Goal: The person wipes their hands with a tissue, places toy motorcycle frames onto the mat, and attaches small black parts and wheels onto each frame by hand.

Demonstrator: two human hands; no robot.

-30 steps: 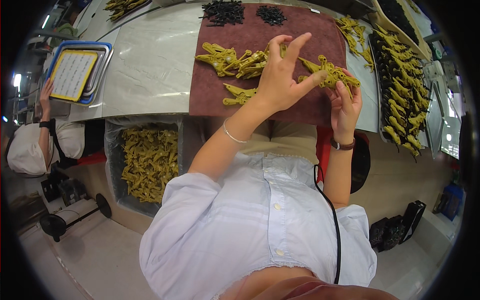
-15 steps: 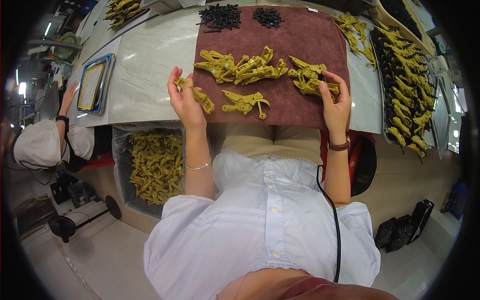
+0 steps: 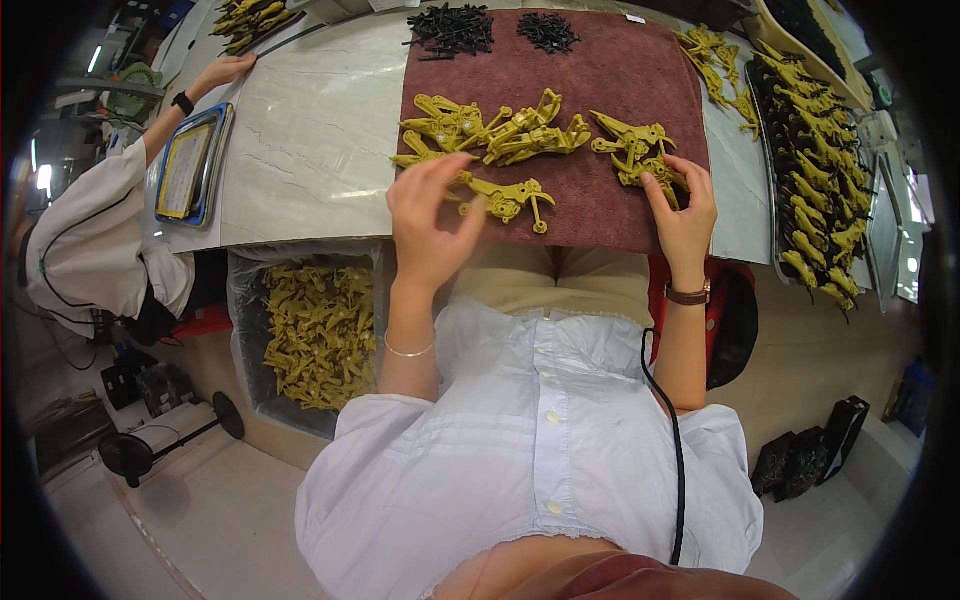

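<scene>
My left hand (image 3: 432, 215) has its thumb and fingers apart around the pointed end of a yellow hooked part (image 3: 507, 200) on the brown-red cloth mat (image 3: 580, 220); whether it touches the part is blurred. The fingers and thumb of my right hand (image 3: 684, 215) close on the near end of a yellow jointed part (image 3: 640, 150) at the mat's right side. Part of that piece is hidden behind the fingers. Between and beyond my hands lie more yellow parts (image 3: 535, 130) in a cluster, one end of which is partly covered by my left fingers.
Black pin-like pieces lie in two piles (image 3: 450, 32) at the mat's far edge. To the right stands a tray of yellow parts (image 3: 810, 180). A lined bin of yellow parts (image 3: 320, 340) sits below left. A co-worker's arm (image 3: 190, 95) reaches over the table at far left.
My left hand has moved right and let go of a yellow piece, now on the mat's left side. My right hand stays on its part. The co-worker's arm has stretched farther away.
</scene>
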